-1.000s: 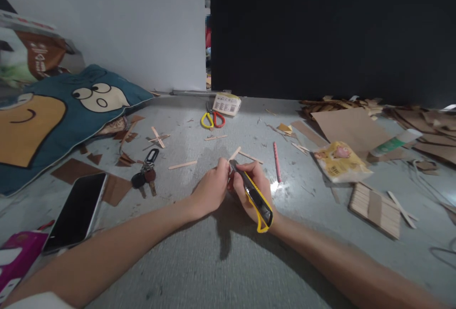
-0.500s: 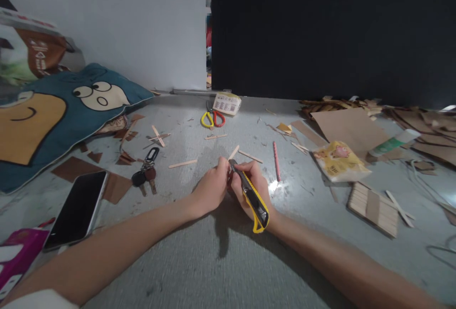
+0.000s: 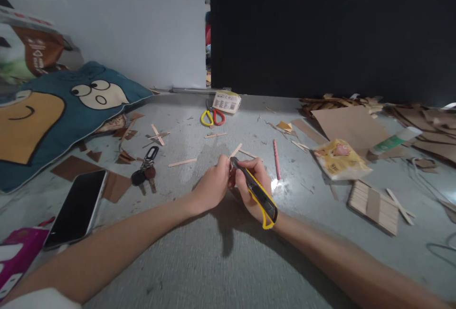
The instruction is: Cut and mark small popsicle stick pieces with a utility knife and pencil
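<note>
My left hand (image 3: 213, 183) is closed on a wooden craft stick (image 3: 235, 150), whose pale tip sticks out beyond the fingers. In my right hand (image 3: 257, 181) is a yellow and black utility knife (image 3: 259, 194), its handle slanting down to the right. The knife's front end meets the stick between the two hands; the blade itself is too small to make out. Just behind the right hand lies another craft stick (image 3: 250, 154). A red patterned pencil-like rod (image 3: 277, 159) lies to the right, and a single craft stick (image 3: 182, 162) to the left.
Scissors (image 3: 213, 117) and a small packet (image 3: 227, 101) lie at the back. On the left are a phone (image 3: 76, 208), keys (image 3: 144, 176) and a cushion (image 3: 71, 109). To the right are a bundle of craft sticks (image 3: 372, 207), a yellow packet (image 3: 340, 159) and a glue stick (image 3: 396, 141).
The knife's handle end has swung to the right, with my right hand turning along with it. My left hand holds the stick in nearly the same place.
</note>
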A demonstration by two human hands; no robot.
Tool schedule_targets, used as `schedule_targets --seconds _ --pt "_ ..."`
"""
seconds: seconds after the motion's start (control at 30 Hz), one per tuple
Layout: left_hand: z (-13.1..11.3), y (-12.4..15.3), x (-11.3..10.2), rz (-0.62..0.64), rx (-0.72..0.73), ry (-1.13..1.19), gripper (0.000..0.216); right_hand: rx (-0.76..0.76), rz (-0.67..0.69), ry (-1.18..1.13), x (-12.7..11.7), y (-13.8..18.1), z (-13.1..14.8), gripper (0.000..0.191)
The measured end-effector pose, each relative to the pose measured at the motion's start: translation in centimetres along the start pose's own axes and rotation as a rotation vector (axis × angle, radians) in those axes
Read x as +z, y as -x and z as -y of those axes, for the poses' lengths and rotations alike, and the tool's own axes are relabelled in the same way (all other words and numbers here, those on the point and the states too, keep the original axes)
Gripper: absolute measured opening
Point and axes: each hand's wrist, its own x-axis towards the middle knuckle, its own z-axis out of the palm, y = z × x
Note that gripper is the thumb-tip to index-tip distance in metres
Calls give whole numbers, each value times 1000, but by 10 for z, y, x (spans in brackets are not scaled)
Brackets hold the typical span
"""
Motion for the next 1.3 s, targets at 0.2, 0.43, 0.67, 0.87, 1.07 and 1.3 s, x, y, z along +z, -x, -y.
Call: schedule_targets --seconds 0.2,0.43,0.67,0.87,1.07,1.3 --pt "3 -2 3 -29 19 99 27 2 4 -87 2 -3 1 27" --pt "3 -4 5 -44 13 184 34 20 19 -209 -3 -8 2 26" --pt "1 -3 5 -54 39 282 38 -51 13 -192 -2 -6 2 21" --pt "-8 -4 5 0 -34 650 49 -108 4 -106 -9 -5 -7 19" --pt "-12 -5 7 7 -69 766 51 -113 54 -137 -16 -10 0 19" --pt "0 -9 5 -162 -86 493 45 -268 4 -129 -13 -9 6 13"
